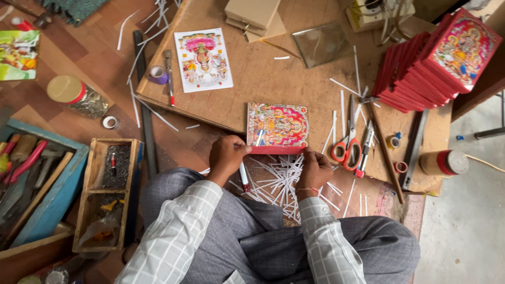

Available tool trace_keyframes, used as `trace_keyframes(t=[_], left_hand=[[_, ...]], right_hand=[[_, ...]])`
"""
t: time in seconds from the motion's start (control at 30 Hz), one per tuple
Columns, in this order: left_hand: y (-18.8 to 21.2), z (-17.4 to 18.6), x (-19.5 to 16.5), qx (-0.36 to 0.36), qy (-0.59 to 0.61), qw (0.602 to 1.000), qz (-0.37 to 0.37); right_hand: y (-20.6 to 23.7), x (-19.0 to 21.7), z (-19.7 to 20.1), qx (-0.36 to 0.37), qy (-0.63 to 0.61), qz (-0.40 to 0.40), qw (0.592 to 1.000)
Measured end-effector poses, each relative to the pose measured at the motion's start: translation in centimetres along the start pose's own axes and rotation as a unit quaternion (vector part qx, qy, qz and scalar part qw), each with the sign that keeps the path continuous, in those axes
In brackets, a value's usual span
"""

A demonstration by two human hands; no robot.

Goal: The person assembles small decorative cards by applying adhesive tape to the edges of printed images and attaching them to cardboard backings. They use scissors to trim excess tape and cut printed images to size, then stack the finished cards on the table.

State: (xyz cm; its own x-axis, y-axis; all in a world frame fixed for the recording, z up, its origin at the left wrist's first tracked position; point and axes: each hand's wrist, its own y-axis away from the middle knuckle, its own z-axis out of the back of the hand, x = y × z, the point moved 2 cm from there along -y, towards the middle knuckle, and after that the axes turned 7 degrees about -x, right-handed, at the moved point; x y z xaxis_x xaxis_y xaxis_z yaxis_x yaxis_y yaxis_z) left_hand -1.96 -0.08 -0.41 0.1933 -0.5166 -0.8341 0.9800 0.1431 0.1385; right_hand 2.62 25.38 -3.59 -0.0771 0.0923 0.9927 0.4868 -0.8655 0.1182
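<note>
While both hands pinch the near edge of the small framed picture, it lies flat at the front lip of the wooden board. Left hand is curled shut on the frame's lower left corner with a red-and-white pen tucked under it; right hand is closed on the lower right edge. White paper strips pile up right below. Red-handled scissors sit just right, a stack of red frames further back, a loose print up left.
</note>
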Motion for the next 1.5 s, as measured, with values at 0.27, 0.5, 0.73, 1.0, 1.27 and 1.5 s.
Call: trace_keyframes(t=[0.27, 0.5, 0.73, 1.0, 1.27, 1.5], left_hand=[[-0.2, 1.1, 1.1, -0.018, -0.010, 1.000, 0.002], [-0.2, 2.1, 0.4, 0.001, -0.036, 0.998, 0.047], [0.0, 2.8, 0.0, 0.007, -0.017, 0.999, 0.043], [0.3, 3.9, -0.4, 0.011, -0.010, 0.999, 0.041], [0.0, 4.0, 0.6, 0.009, 0.003, 0.999, 0.033], [0.5, 4.6, 1.6, 0.047, 0.091, 0.992, 0.067]], right_hand=[[1.0, -1.8, -1.0, -0.012, 0.002, 0.046, 0.999], [2.0, -0.9, -1.0, -0.010, 0.017, 0.048, 0.999], [2.2, -0.5, -1.0, -0.007, 0.027, 0.047, 0.998], [3.2, 0.5, -0.9, -0.010, 0.030, 0.044, 0.999], [3.8, 0.2, -1.1, -0.017, 0.025, 0.040, 0.999], [5.7, 1.5, -1.1, -0.062, 0.045, 0.016, 0.997]])
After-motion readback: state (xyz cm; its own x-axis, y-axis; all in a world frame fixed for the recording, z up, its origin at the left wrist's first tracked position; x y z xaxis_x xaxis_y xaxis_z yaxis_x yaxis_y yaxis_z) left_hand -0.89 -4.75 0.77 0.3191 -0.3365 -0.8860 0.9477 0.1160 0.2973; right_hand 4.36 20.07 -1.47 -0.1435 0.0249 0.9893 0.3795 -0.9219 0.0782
